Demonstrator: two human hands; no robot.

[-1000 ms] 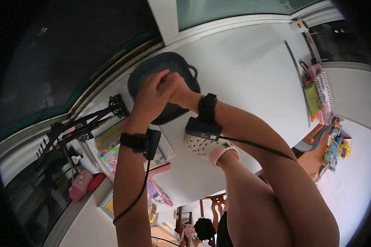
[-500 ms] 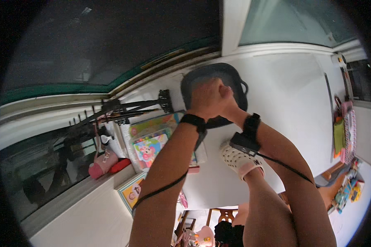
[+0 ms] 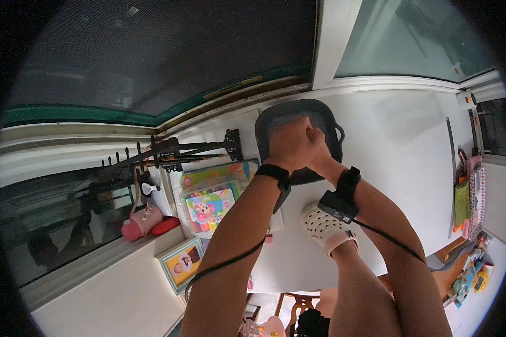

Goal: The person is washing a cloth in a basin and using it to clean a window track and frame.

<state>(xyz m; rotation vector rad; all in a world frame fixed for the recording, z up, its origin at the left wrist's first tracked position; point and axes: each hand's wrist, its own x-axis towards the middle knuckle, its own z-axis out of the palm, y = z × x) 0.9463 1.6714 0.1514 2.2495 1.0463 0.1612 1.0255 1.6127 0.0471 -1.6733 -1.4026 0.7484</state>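
My left hand (image 3: pixel 289 145) and my right hand (image 3: pixel 319 150) are pressed together, closed, over a dark grey basin (image 3: pixel 269 115) with a side handle. What they grip, if anything, is hidden by the fingers and the backs of the hands. The basin stands on a white tabletop (image 3: pixel 393 168) by the window, and its inside is mostly covered by my hands. Black straps with small dark boxes and cables sit on both wrists. My foot in a white clog (image 3: pixel 326 227) rests on the tabletop below the basin.
Left of the basin are a black rack of brushes (image 3: pixel 180 151), a colourful marker set (image 3: pixel 209 209), a pink bottle (image 3: pixel 142 222) and a picture frame (image 3: pixel 181 263). A window frame (image 3: pixel 334 42) borders the table's far side. Bags and books (image 3: pixel 471 196) stand at the right.
The whole view has shifted slightly, so the basin and hands appear a little lower and further right. My hands stay together over the basin.
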